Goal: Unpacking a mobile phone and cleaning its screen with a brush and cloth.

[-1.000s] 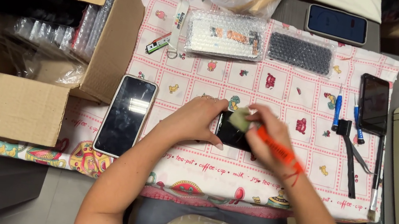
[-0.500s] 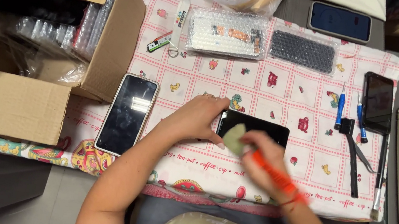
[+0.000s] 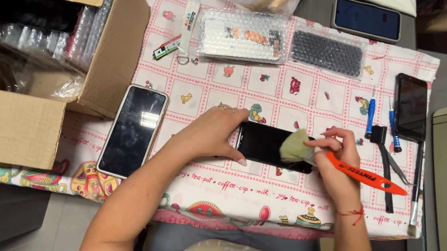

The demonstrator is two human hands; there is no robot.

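now | right hand (image 3: 339, 164) gripping orange brush (image 3: 344, 167), moved to black phone's (image 3: 267, 145) right end | left hand (image 3: 216, 136) still grasping phone

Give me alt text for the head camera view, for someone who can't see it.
A person's left hand steadies a black phone on a patterned tablecloth while the right hand sweeps an orange-handled brush over it. An open cardboard box, another phone and small tools lie around.

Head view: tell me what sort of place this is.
Probably a small phone repair or refurbishing bench. Several phones lie on the tablecloth, one phone steadied by the left hand while the right hand works a brush over it. Screwdrivers and tweezers sit nearby.
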